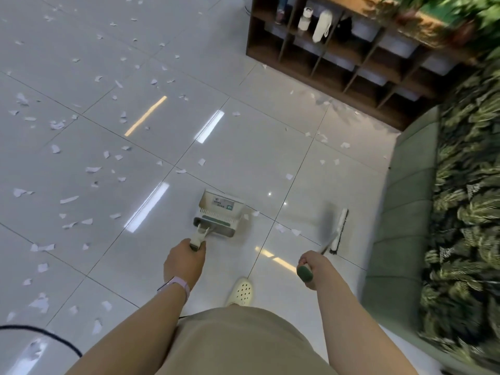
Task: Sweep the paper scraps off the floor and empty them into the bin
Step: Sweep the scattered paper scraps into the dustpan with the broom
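Note:
My left hand [184,257] grips the handle of a white and green dustpan [219,213], which stands on the floor just ahead of me. My right hand [311,266] grips the green-tipped handle of a broom, and its white head [339,231] is low by the floor to the right of the dustpan, blurred. Several white paper scraps [69,199] lie scattered over the glossy tiles, thickest on the left. A few scraps [286,230] lie between the dustpan and the broom head. No bin is in view.
A dark wooden shelf unit [338,52] with bottles stands at the back right. A green bench [405,212] runs along the leafy wall on the right. A black cable [46,334] crosses the floor at the lower left. My shoe [242,290] is between my arms.

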Demonstrator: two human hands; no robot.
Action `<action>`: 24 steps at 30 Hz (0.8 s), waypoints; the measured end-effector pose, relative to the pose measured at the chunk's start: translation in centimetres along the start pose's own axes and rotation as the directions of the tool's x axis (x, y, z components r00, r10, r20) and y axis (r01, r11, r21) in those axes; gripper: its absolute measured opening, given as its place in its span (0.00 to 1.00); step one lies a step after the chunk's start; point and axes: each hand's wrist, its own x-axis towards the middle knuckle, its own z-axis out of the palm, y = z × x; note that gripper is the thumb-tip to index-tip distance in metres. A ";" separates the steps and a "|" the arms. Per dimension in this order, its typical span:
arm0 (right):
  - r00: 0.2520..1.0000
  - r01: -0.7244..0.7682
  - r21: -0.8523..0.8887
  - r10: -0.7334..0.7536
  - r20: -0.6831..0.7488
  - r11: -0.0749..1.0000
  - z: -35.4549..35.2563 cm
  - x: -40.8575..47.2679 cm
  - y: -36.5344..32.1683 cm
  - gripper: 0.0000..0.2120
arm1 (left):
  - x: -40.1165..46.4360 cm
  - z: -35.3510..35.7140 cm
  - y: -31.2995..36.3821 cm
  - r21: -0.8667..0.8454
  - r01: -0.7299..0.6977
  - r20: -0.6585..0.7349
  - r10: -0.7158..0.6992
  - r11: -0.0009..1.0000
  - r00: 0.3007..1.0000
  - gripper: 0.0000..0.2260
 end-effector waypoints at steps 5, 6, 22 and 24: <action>0.991 0.094 -0.312 -0.059 0.117 0.946 -1.5 0.0 -0.8 0.12 | -1.1 2.7 1.9 -0.090 0.051 -0.033 -0.054 0.995 0.998 0.19; 0.986 0.086 -0.351 -0.031 0.161 0.932 -0.7 -0.5 -0.6 0.10 | -1.2 2.9 1.9 -0.100 0.065 -0.045 -0.070 0.993 0.997 0.19; 0.707 -0.104 -0.123 0.160 0.689 0.987 4.4 0.5 -7.7 0.12 | -1.0 -2.0 -4.0 -0.259 0.356 -0.261 -0.420 0.898 0.869 0.19; 0.749 -0.051 -0.103 0.107 0.654 0.993 5.2 0.0 -7.6 0.12 | -1.0 -1.7 -3.7 -0.219 0.365 -0.256 -0.414 0.905 0.873 0.18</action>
